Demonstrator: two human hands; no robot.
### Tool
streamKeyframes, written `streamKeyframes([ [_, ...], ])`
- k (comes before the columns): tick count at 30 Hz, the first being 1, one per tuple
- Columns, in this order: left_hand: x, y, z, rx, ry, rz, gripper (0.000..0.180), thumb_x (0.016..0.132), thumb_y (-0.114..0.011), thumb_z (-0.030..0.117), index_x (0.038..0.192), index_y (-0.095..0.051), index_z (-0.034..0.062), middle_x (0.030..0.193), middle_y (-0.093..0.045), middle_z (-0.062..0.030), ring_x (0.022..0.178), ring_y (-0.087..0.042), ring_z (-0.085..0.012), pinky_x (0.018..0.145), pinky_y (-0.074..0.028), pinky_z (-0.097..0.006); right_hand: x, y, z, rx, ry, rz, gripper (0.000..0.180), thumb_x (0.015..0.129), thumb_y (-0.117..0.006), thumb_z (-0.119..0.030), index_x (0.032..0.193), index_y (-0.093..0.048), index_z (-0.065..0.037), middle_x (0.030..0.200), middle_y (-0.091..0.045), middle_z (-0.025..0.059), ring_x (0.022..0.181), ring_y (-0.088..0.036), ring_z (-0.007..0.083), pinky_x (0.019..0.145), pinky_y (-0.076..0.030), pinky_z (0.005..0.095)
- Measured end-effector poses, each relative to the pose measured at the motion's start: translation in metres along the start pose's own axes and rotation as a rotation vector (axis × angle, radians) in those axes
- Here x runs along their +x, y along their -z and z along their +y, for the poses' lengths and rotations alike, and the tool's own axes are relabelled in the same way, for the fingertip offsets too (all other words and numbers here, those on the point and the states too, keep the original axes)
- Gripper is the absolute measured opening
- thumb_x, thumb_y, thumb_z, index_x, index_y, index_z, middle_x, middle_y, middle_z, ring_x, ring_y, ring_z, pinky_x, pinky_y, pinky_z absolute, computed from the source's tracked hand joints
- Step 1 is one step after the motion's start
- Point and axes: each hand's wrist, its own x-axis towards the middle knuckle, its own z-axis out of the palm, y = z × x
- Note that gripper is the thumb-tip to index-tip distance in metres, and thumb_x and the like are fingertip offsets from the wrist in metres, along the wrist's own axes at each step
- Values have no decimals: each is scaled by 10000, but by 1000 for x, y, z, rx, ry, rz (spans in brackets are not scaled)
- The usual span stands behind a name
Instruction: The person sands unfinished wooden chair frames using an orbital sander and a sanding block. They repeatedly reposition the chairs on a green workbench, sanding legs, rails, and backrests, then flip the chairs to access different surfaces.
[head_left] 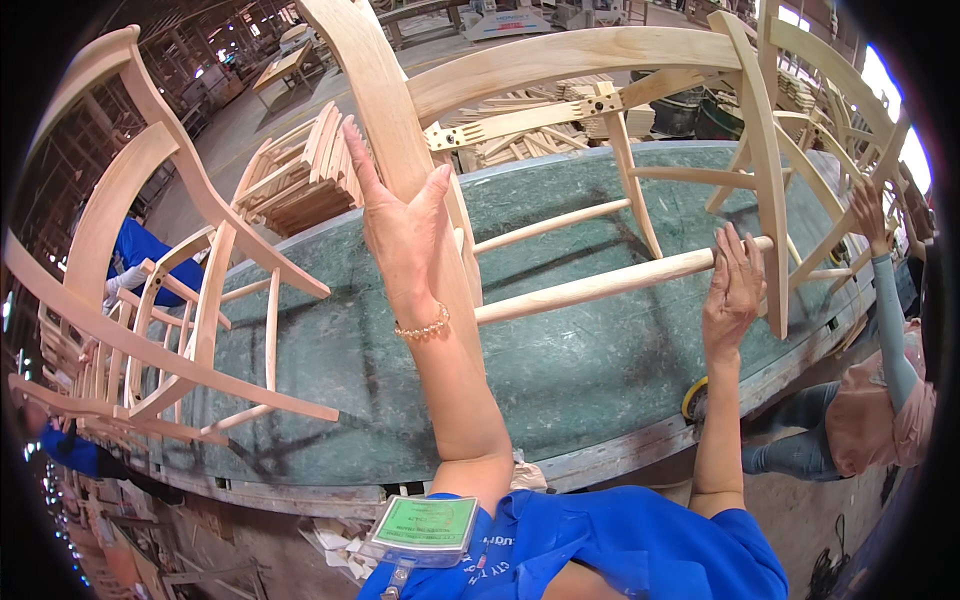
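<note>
A pale wooden chair frame (400, 120) stands on the green table top in front of me. My left hand (405, 235) lies against its left post, fingers stretched out and thumb spread apart. Around the right end of the front round stretcher (600, 283), beside the right leg (766, 200), the fingers of my right hand (735, 290) are curled. Higher up, a seat rail (525, 122) with dark metal brackets joins the legs. The palm side of my right hand is hidden.
More chair frames stand left (200, 330) and right (830, 130) on the green table (340, 390). Stacked wooden parts (300, 180) lie beyond it. A person (870, 400) works at the right; another in blue (160, 255) is at the left. A tape roll (694, 398) hangs by the near edge.
</note>
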Motion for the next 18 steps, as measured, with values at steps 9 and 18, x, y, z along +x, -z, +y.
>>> streamKeyframes([
  [9, -7, -6, 4, -428, -26, -94, 874, 797, -643, -53, 1508, -156, 94, 1402, -450, -134, 1112, -564, -197, 926, -495, -294, -26, -7, -71, 295, 250, -126, 295, 896, -581, -156, 1178, -666, -130, 1257, -628, 39, 1251, -514, 246, 943, -369, 337],
  [18, 11, -1, -9, -764, 338, 33, 848, 849, -681, 75, 1502, -147, 161, 1074, -593, -159, 873, -618, -238, 752, -563, -426, -39, -29, -79, 368, -69, 38, 372, 917, -531, -120, 1285, -583, -102, 1353, -555, 52, 1296, -469, 251, 1024, -354, 365],
])
